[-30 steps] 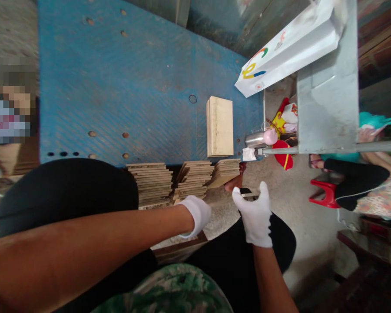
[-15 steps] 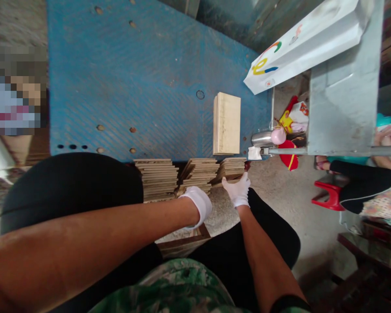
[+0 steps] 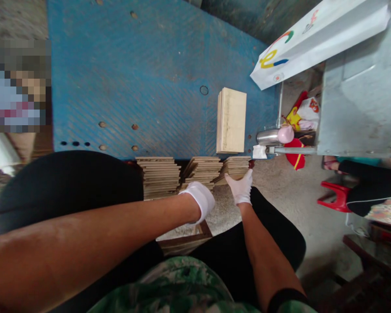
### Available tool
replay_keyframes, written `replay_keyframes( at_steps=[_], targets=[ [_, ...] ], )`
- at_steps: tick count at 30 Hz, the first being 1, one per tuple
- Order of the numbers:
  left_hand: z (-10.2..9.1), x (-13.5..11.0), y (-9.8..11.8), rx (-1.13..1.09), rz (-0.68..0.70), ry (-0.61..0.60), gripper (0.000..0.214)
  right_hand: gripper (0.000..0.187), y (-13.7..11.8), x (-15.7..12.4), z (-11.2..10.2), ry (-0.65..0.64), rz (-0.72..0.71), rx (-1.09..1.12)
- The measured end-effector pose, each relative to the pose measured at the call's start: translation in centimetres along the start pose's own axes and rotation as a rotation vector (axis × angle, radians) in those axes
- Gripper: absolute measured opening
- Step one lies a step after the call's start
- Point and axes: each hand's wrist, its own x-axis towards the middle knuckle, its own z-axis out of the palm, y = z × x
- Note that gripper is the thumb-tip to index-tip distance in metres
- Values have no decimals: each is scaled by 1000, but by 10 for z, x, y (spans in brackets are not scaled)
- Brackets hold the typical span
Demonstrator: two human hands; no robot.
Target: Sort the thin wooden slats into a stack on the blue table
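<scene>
Both my hands wear white gloves. My left hand point(image 3: 199, 199) is curled, knuckles up, right at the foot of the middle stack of thin wooden pieces point(image 3: 202, 170); whatever is in its fingers is hidden. My right hand point(image 3: 240, 188) reaches to the right-hand stack point(image 3: 236, 166), fingers spread against its lower edge. A third, taller stack point(image 3: 159, 176) stands to the left. On the blue metal platform point(image 3: 133, 78) above them lies a pale wooden block point(image 3: 231, 120).
A grey metal stand point(image 3: 361, 104) with a white printed bag point(image 3: 313, 39) is at the right, with a steel flask point(image 3: 269, 137) and red items beneath. A red stool point(image 3: 333, 201) and a seated person's legs point(image 3: 371, 191) are further right. A wooden frame point(image 3: 185, 241) lies between my knees.
My right hand dropped from above my thigh to the right-hand stack and now touches it. My left hand has barely moved. The view shifted slightly to the left.
</scene>
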Motion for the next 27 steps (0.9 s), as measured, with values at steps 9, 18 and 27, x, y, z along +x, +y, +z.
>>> replay_keyframes(
  at_steps=[9,18,27],
  targets=[
    [-1,2,0,25,-8,2,32,89,-53,14,-32,155,-62,61],
    [1,12,-6,-51,-64,97,36,117,-132,45,-25,-5,-162,-138],
    [-6,6,-9,-114,-56,189,31,126,-137,68,-20,-120,-112,-255]
  ],
)
